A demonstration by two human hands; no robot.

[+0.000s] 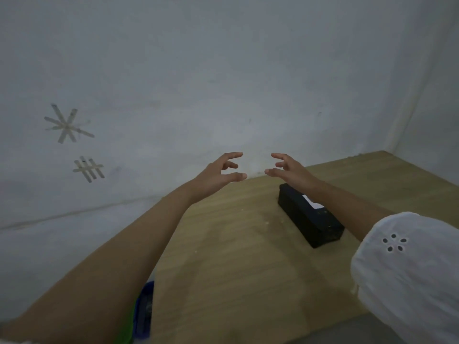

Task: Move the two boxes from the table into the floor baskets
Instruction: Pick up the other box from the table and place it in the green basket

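- Down at 7 o'clock, past the table (223,281) edge, I see a blue thing (145,311) and a green strip (129,328). My left arm hides most of them, so I cannot tell what they are.
- I can find only one box (310,216) on the table. It is black with a small white label on top. My right arm covers part of its far side.
- That box lies flat at about 3 o'clock from the middle of the view, turned at a slant on the wood.
- I count two hands. My left hand (218,173) is up in the air at 12 o'clock from the table's middle, fingers spread and curled, holding nothing.
- My right hand (290,170) is just beside it, fingers spread and curled too, holding nothing. It hangs above the far end of the box and does not touch it.
- The two hands face each other, with a small gap between the fingertips.
- A white sleeve (409,269) with little holes fills the corner at 4 o'clock.
- On the wall (223,70) at 9 o'clock I count two tape marks: a star shape (67,125) and a crossed set of lines (89,169) below it.
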